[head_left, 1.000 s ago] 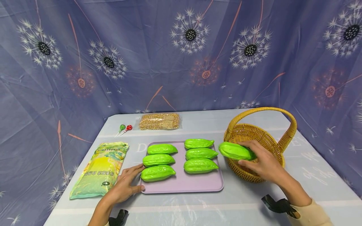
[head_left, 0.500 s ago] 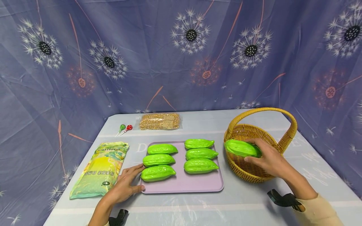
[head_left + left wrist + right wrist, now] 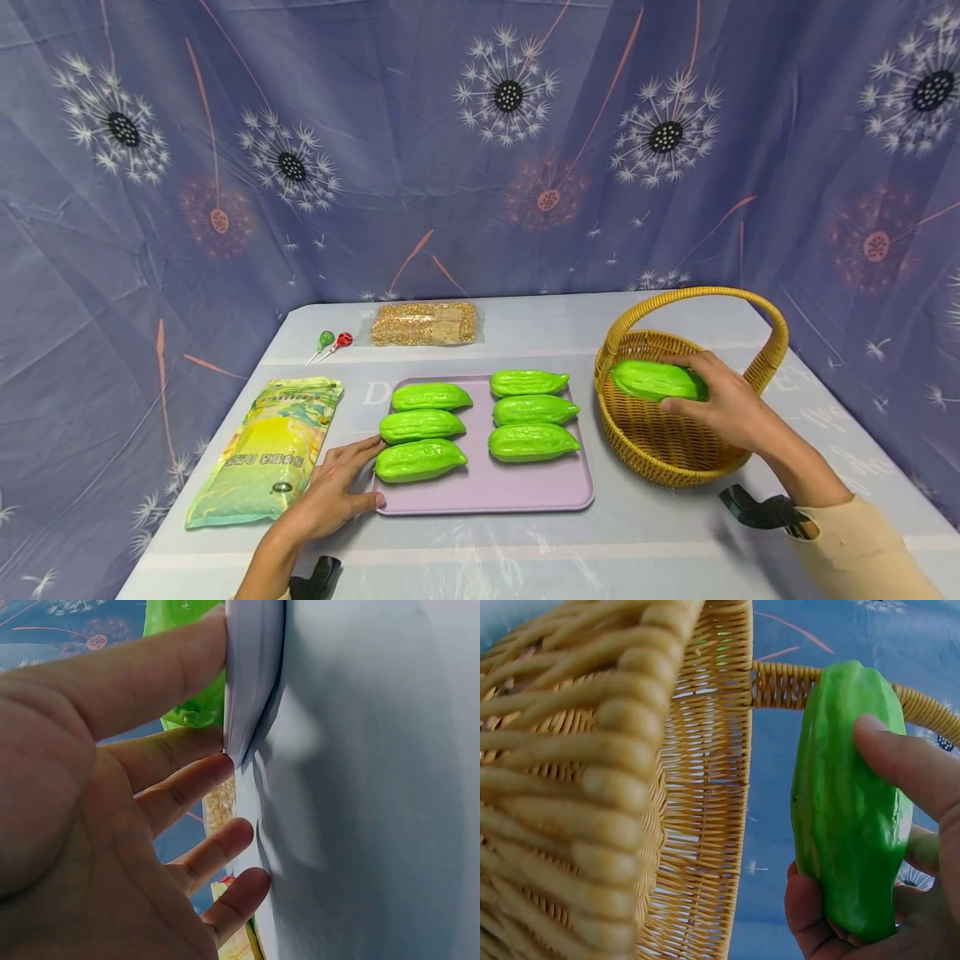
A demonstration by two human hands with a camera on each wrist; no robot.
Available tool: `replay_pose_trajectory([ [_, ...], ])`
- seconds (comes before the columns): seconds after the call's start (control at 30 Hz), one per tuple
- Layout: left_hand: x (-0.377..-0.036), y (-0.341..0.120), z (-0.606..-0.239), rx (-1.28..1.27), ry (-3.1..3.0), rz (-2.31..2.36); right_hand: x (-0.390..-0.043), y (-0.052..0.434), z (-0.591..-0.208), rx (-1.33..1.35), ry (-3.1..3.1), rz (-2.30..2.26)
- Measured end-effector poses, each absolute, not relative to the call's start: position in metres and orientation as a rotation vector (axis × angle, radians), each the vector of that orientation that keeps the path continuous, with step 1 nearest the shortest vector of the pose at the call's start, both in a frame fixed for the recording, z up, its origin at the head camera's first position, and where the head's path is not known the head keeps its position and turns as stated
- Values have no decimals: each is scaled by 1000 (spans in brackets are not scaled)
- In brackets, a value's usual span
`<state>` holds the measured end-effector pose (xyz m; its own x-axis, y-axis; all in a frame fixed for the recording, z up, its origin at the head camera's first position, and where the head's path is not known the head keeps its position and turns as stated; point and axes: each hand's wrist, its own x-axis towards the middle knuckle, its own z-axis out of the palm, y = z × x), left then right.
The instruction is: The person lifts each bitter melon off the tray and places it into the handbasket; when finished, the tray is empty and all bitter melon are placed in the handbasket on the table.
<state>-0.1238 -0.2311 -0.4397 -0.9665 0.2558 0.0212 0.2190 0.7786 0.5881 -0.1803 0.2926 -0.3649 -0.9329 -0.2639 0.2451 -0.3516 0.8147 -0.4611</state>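
My right hand (image 3: 723, 404) grips a bright green ridged gourd (image 3: 656, 381), thumb on one side and fingers on the other. It holds the gourd over the mouth of a wicker basket (image 3: 660, 475); in the right wrist view the gourd (image 3: 847, 795) appears beside the woven rim. My left hand (image 3: 337, 487) rests at the left edge of a pink tray (image 3: 517, 492), its thumb and fingers spread and touching the rim. Similar gourds lie on the tray in two columns, three on the left (image 3: 420, 460) and three on the right (image 3: 532, 442).
A yellow-green printed bag (image 3: 266, 450) lies left of the tray. Behind it are a green lollipop (image 3: 325, 339) and a red lollipop (image 3: 343, 340), beside a clear pack of corn kernels (image 3: 423, 323). The basket's tall handle (image 3: 697, 292) arches over its opening. A patterned curtain (image 3: 420, 167) hangs behind.
My right hand has carried the gourd rightward and slightly back, from the basket's left rim to over its opening. The left hand stays at the tray's edge.
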Motion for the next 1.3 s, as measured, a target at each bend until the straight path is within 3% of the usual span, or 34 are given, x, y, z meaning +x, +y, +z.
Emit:
replay_pose_trajectory([
  [1.3,-123,-230,-439,360,2887,949,-241,314,-369,422,-2941,716],
])
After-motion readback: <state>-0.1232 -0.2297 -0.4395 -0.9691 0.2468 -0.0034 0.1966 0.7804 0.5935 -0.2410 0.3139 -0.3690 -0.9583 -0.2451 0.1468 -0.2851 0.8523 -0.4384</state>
